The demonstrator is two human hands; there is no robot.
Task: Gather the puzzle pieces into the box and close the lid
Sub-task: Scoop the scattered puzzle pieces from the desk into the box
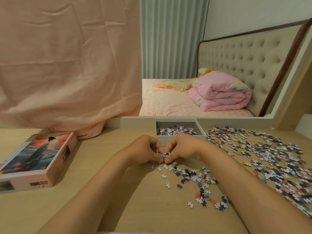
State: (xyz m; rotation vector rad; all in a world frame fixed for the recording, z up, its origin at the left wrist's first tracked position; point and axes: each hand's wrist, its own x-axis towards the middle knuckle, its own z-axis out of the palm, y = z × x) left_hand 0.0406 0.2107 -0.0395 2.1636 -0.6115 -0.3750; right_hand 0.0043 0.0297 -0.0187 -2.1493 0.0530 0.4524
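A white open box stands at the back of the wooden table and holds several puzzle pieces. Its printed lid lies face up at the left. Loose puzzle pieces cover the table's right side and trail toward the middle. Just in front of the box, my left hand and my right hand are cupped together, fingers curled round a small clump of pieces held between them. A few pieces lie on the table just below my hands.
A pink cloth hangs over the left half of a mirror behind the table and bunches on the table beside the lid. The mirror shows a bed with a folded pink quilt.
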